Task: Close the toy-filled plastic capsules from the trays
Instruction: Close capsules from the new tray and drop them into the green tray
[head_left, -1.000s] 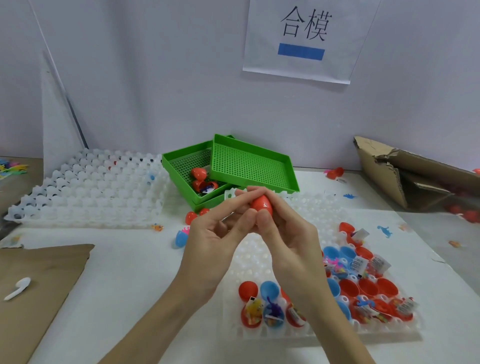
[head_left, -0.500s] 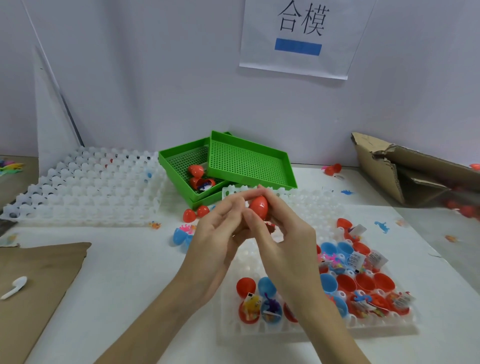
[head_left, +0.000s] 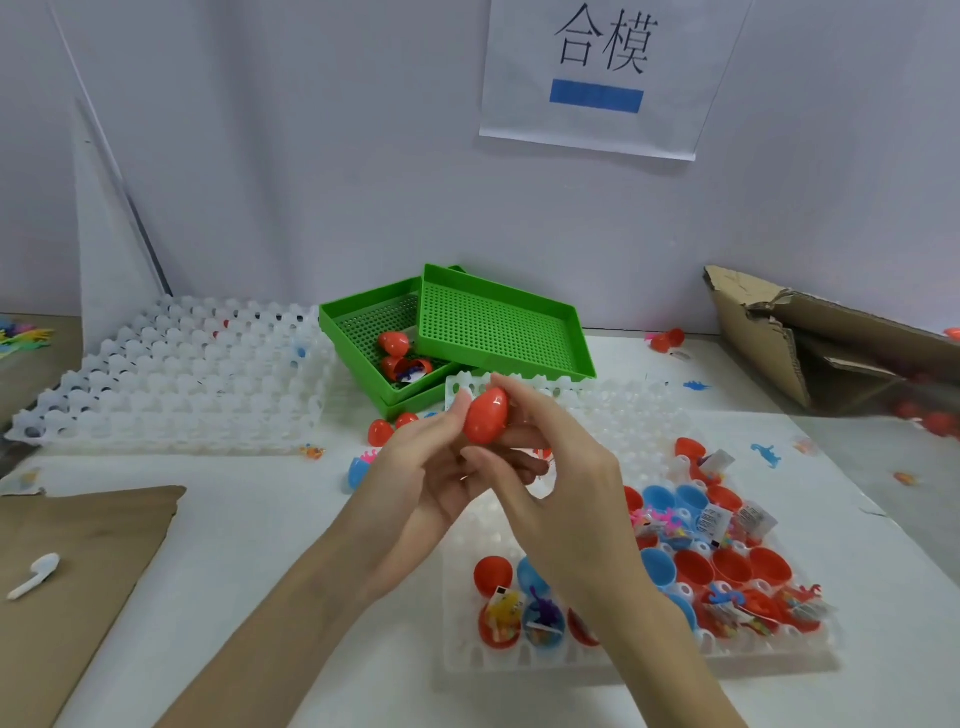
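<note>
Both hands are up over the table, close together, and there's a red capsule (head_left: 485, 415) between them. It looks closed, egg-shaped, tilted a little. The right hand (head_left: 558, 488) has it, fingers curled round its lower side from behind. The left hand (head_left: 415, 483) is right against it, fingertips touching the capsule's left side, the other fingers curled beneath.

Under the hands lies a white tray (head_left: 519, 660) with rows of cups. Near its front edge sit a red half (head_left: 492, 574) and a blue half (head_left: 530, 571), with filled halves just in front of them, little toys poking out. Over on the tray's right side there's a whole cluster of open red and blue halves (head_left: 727, 566), with paper slips and toys among them.

Behind the hands, two green baskets (head_left: 498, 327), one lying tilted across the other. The lower one holds a couple of red capsules (head_left: 393, 343). Just in front of the baskets, two more red ones (head_left: 381, 431) lie loose on the table, and a blue one (head_left: 357, 470) sits beside the left hand.

Far left, a stack of white trays (head_left: 171, 379). A sheet of cardboard (head_left: 78, 571) at the near left with a white spoon (head_left: 34, 574) on it. Far right, a torn carton (head_left: 810, 343).
</note>
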